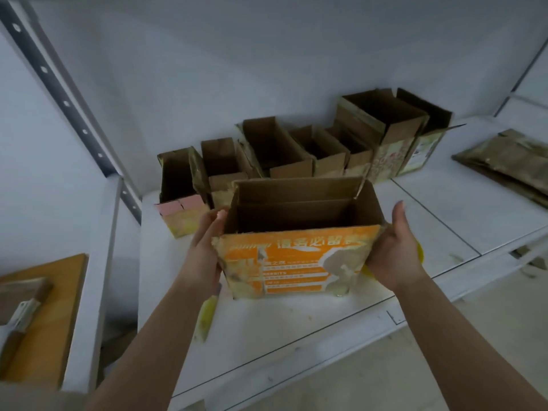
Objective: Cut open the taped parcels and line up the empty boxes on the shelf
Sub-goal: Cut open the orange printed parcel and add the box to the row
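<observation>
Head view showed an open-topped cardboard box with an orange printed front panel standing on the white metal shelf, near of a row of empty brown cardboard boxes along the far wall. The left hand pressed flat against its left side, fingers straight; the right hand pressed the right side likewise. Empty, it looked light, its worn walls soft enough to buckle; squeezing low by the corners seemed the safest hold.

Box before 7 boxes.
</observation>
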Demonstrator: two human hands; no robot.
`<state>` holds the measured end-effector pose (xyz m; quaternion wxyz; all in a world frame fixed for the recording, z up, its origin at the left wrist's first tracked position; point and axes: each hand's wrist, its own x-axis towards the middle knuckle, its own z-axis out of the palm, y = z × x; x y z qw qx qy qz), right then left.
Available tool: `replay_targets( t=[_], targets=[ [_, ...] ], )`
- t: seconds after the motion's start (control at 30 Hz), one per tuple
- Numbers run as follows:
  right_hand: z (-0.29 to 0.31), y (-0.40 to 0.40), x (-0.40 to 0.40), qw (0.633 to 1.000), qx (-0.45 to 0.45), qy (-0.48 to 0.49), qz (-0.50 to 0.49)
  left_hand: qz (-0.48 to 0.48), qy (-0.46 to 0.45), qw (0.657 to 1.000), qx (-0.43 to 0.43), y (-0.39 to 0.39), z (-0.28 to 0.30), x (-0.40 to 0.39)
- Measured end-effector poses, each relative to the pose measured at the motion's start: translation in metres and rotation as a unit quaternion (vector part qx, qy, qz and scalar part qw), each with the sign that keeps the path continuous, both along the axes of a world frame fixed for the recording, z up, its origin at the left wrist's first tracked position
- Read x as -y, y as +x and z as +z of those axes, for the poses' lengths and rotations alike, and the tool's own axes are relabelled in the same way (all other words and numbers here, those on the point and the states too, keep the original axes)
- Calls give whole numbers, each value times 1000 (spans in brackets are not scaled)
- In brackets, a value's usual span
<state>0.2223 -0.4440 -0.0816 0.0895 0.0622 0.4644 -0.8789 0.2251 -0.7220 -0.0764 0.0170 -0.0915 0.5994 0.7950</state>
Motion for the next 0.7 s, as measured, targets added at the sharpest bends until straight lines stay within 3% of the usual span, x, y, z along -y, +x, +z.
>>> replay_targets(
  t=[0.23,0.47,0.7],
  targets=[
    [2,-3,21,996,81,26,-22,-41,1,999,1,-20,8,9],
    [-1,-5,26,997,65,42,-28,-68,11,997,-27,-15,-2,17],
    [4,-13,27,992,26,119,-8,-155,-17,986,-62,-16,-2,27]
  ],
)
